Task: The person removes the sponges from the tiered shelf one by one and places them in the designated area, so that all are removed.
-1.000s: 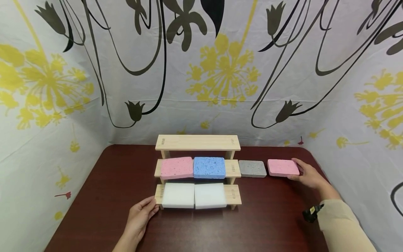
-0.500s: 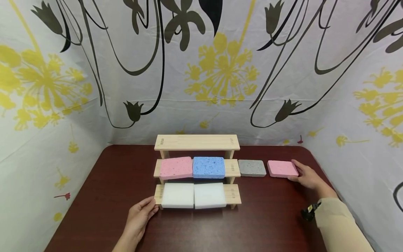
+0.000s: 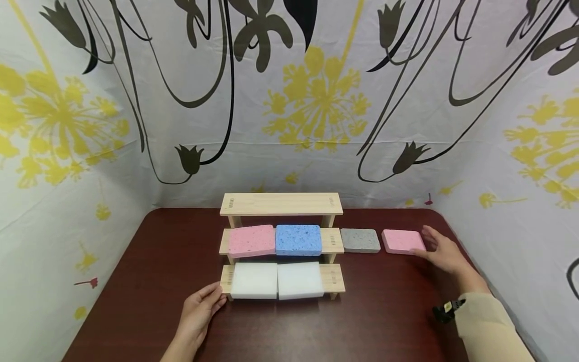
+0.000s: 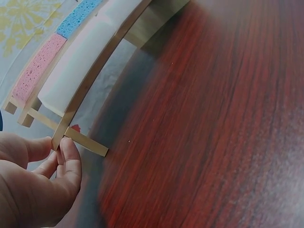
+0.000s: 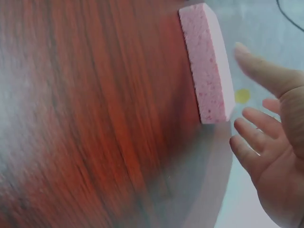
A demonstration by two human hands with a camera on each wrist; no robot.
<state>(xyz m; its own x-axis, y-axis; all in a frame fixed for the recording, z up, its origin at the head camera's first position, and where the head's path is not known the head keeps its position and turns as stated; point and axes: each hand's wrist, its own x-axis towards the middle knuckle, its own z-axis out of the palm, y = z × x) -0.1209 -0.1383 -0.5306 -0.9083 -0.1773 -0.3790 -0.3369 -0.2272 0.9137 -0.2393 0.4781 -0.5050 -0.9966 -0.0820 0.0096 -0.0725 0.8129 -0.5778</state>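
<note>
At the lower left of the head view, my left hand point(image 3: 198, 310) pinches the left end of the bottom step of a wooden stepped rack point(image 3: 334, 279), thumb on top and fingers beneath. My right hand point(image 3: 448, 253) is at the far right with thumb and fingers spread, just beside a pink sponge point(image 3: 401, 242) lying on the table; in the right wrist view a gap shows between the hand and the sponge. Left of that sponge lies a grey sponge point(image 3: 360, 241). The rack's middle step bears another pink sponge point(image 3: 251, 241) and a blue sponge point(image 3: 298, 240).
Two white sponge blocks point(image 3: 255, 280) sit side by side on the bottom step. The top step point(image 3: 281, 204) is bare wood. Everything stands on a dark red wooden table point(image 3: 384, 322), with a flower-patterned cloth point(image 3: 294, 115) hanging behind and at both sides.
My right hand has let go of the pink sponge, its fingers opening away from it. The sponge has come down onto the table. My left hand keeps its hold on the rack.
</note>
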